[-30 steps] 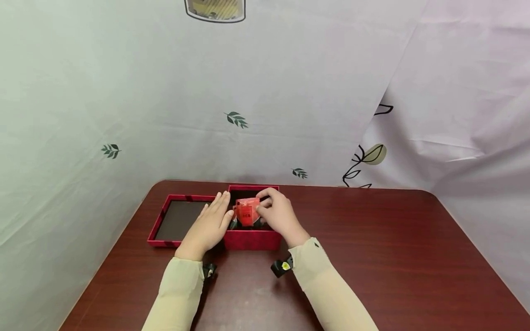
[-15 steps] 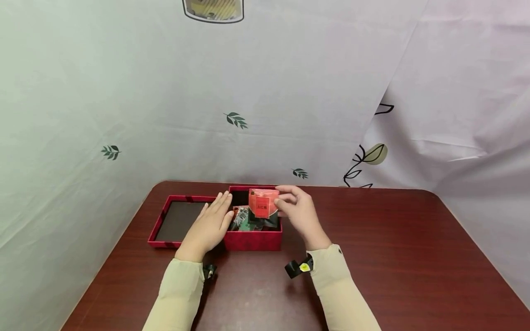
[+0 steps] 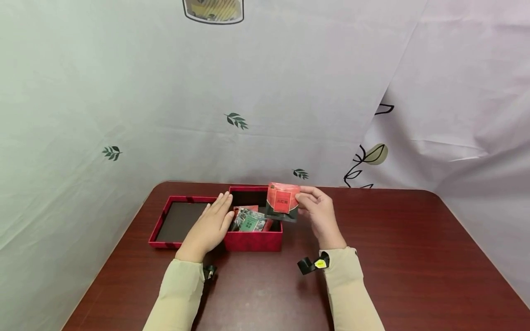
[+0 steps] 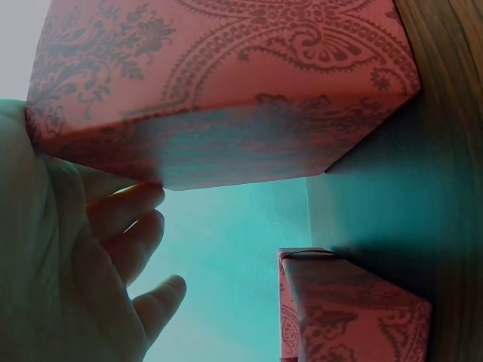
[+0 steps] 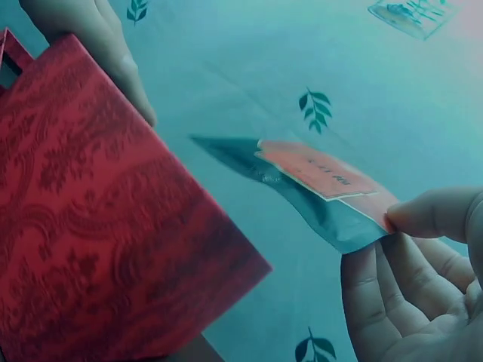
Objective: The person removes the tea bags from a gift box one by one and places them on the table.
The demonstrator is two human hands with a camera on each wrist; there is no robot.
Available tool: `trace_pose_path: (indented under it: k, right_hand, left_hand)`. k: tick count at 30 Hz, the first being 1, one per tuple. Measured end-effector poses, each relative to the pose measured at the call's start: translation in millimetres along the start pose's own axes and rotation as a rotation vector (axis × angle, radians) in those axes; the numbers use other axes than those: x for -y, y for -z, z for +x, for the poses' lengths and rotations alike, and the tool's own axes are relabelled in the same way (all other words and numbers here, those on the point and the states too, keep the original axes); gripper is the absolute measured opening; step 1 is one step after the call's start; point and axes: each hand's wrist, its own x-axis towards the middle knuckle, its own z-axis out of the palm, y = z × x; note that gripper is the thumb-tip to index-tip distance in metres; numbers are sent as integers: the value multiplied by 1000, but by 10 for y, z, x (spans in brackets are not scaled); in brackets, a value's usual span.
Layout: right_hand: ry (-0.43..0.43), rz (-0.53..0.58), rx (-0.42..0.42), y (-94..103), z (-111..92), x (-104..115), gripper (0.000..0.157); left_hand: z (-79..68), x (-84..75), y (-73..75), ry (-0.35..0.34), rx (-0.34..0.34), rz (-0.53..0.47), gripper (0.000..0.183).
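Between thumb and fingers, my right hand point(image 3: 319, 214) pinches a flat red and dark sachet point(image 3: 283, 202) by its right edge, above the right side of the red box point(image 3: 253, 241). The right wrist view shows the sachet point(image 5: 317, 177) side-on, apart from the patterned box point(image 5: 113, 219). My left hand point(image 3: 209, 225) lies with straight fingers along the box's left rim; in the left wrist view its palm point(image 4: 68, 256) touches the box point(image 4: 226, 60). Inside the box lie a green and white sachet point(image 3: 249, 221) and some red ones, partly hidden.
Left of the box lies its red-rimmed lid point(image 3: 182, 223) with the dark inside up, partly behind my left hand. Both rest near the back edge of the brown table point(image 3: 393, 248). A printed white cloth point(image 3: 265, 92) hangs behind the table.
My right hand has lifted the red sachet up out of the box and moved it to the right, uncovering the green and white sachet. The left hand has stayed in place.
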Motion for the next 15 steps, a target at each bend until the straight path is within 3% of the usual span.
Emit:
trace_pose_path:
  k: [7, 15]
  right_hand:
    - [15, 38, -79, 164, 84, -36, 30]
    - [-39, 31, -189, 326, 195, -157, 30]
  left_hand:
    - [17, -3, -7, 8, 0, -13, 59]
    - [7, 13, -13, 6, 3, -27, 59]
